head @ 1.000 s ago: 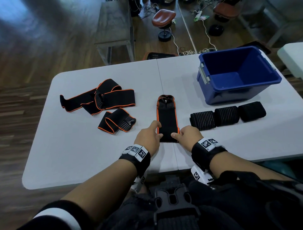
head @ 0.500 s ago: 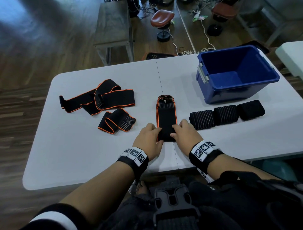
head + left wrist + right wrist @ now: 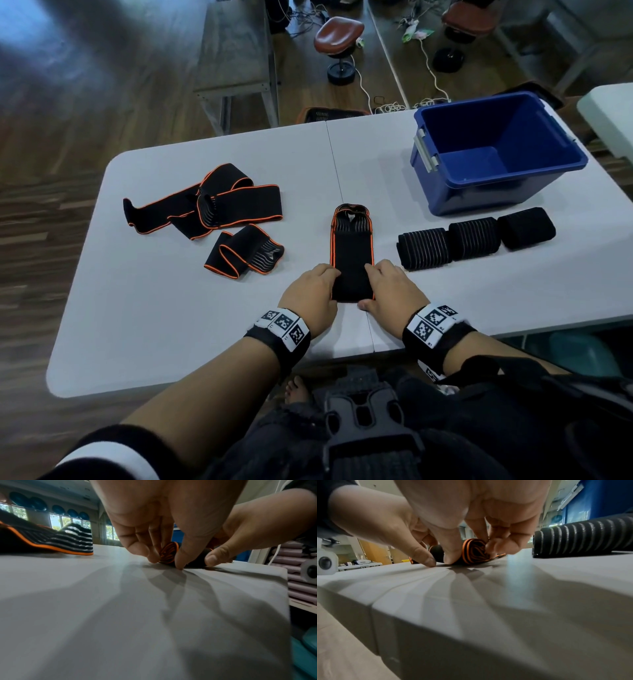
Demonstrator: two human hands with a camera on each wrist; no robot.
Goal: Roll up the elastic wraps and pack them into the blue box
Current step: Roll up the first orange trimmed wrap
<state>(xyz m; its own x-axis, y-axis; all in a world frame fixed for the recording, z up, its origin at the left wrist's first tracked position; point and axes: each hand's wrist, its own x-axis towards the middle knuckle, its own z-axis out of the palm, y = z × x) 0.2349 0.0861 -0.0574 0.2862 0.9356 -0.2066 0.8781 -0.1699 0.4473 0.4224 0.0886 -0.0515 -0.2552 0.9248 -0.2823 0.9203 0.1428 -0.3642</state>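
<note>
A black elastic wrap with orange edging (image 3: 352,250) lies lengthwise at the table's middle, its near end wound into a small roll (image 3: 169,553) (image 3: 473,553). My left hand (image 3: 313,294) (image 3: 163,559) grips the roll's left end, fingers curled over it. My right hand (image 3: 388,291) (image 3: 458,555) grips the right end the same way, thumb on the table. Three finished black rolls (image 3: 474,238) lie in a row to the right, the nearest roll (image 3: 583,540) close to my right hand. The empty blue box (image 3: 496,154) stands behind them.
Two unrolled wraps lie at the left: a long tangled one (image 3: 205,202) and a shorter folded one (image 3: 245,251) (image 3: 46,539). The grey table (image 3: 154,325) has its near edge just behind my wrists. Stools, cables and a bench stand on the floor beyond.
Both hands have moved forward along the wrap, winding its near end into a thicker roll. The flat length of the wrap has grown shorter.
</note>
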